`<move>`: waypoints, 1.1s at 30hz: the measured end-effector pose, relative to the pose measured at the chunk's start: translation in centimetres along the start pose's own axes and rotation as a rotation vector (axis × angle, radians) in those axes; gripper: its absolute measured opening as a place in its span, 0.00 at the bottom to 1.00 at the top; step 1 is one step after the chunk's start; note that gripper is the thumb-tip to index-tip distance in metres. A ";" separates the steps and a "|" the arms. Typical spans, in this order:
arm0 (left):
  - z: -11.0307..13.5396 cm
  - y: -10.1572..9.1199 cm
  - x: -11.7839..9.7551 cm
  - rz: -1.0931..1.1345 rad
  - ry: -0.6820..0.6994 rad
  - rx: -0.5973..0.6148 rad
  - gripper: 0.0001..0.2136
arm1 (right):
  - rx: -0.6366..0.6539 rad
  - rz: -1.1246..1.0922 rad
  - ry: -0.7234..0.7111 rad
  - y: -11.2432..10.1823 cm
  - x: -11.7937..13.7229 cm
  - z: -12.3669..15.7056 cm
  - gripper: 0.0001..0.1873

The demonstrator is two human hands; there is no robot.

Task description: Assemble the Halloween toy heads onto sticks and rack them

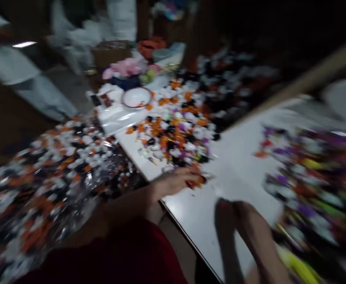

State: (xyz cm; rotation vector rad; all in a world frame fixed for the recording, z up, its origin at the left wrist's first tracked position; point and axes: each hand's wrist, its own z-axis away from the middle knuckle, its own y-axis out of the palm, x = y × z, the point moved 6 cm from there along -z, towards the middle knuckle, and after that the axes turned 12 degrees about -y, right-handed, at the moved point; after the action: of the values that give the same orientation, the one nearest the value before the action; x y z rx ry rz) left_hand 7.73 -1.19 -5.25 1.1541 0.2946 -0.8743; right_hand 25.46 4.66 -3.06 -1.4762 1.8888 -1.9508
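Observation:
The picture is smeared by motion. My left hand (181,180) reaches across the near edge of a white table (234,173), its fingers closed round small orange pieces at the foot of a pile of orange, white, black and purple small pieces (175,134). My right hand (246,221) rests lower on the table; its fingers are blurred and I cannot tell what they do. A second pile of purple, yellow and white pieces (311,181) lies to its right.
A clear plastic bag full of orange, black and white pieces (51,173) sits at the left. A white bowl (136,97) stands at the table's far end, with pink and orange items behind it. Another person in white clothing (25,75) is at the far left.

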 end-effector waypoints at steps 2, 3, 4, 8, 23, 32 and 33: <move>0.4 -0.5 -0.5 0.098 0.040 -0.033 0.14 | -0.044 0.118 0.126 -3.3 0.8 2.4 0.19; 0.2 -0.5 -0.5 0.120 0.034 -0.034 0.14 | -0.086 0.100 0.118 -4.3 2.2 2.8 0.17; -0.2 -0.4 -0.3 0.120 0.015 -0.031 0.14 | -0.162 0.075 0.074 -5.0 3.8 2.8 0.16; -1.1 1.1 1.2 0.063 -0.009 -0.034 0.13 | -0.241 0.012 -0.144 -4.2 8.7 2.0 0.10; 0.8 3.8 0.5 -0.871 0.413 -0.162 0.13 | -0.017 -0.030 -0.130 -3.7 6.2 4.0 0.14; 4.2 5.7 1.2 -1.557 1.126 0.061 0.13 | -0.089 -1.426 0.550 4.6 4.3 5.8 0.23; 3.8 5.6 1.2 -1.577 1.127 0.065 0.13 | -0.107 -1.504 0.585 5.1 4.4 5.7 0.24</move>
State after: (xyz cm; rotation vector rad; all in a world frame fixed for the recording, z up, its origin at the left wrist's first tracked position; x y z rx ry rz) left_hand 11.75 -4.37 -0.62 1.2588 2.3196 -1.4209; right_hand 23.92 -3.60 -5.76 -3.1432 0.7499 -2.9898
